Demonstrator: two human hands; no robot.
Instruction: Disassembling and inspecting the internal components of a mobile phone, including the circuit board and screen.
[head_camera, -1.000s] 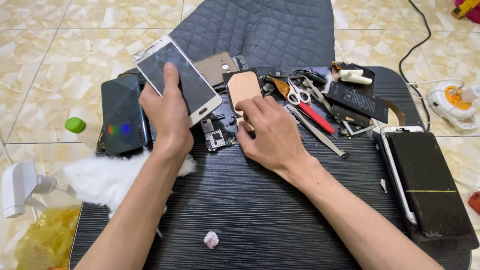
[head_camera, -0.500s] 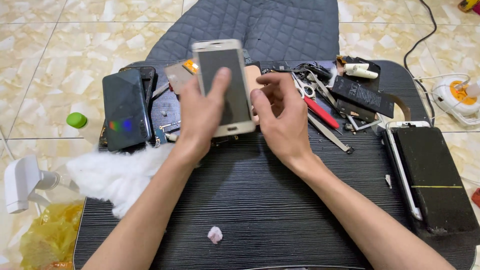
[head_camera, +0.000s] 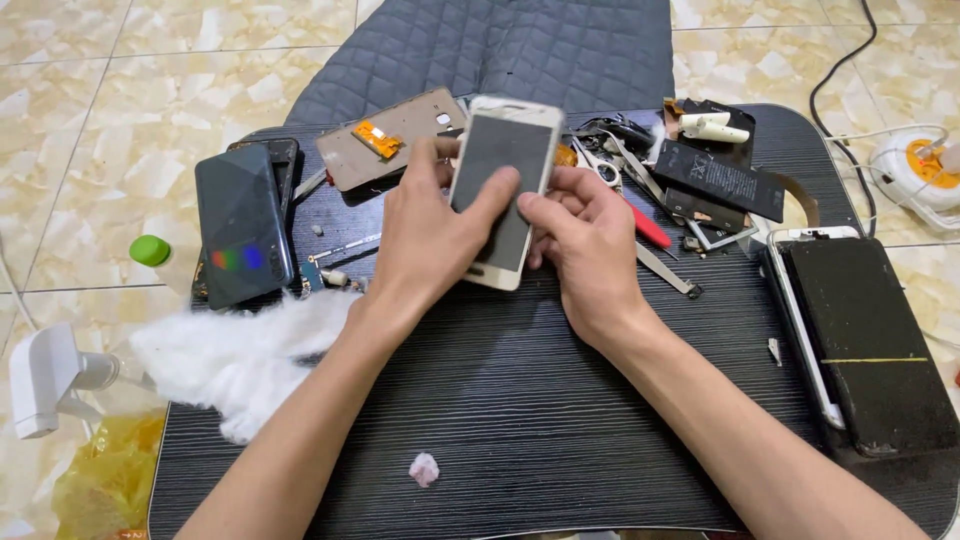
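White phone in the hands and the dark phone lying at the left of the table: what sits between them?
In the head view, between the white phone and the dark phone lie the left hand, a thin strip part and small bits on the table.

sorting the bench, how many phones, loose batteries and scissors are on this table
phones: 3 - white one held in both hands, dark one at left, black slab on a white frame at right
loose batteries: 1
scissors: 1
total: 5
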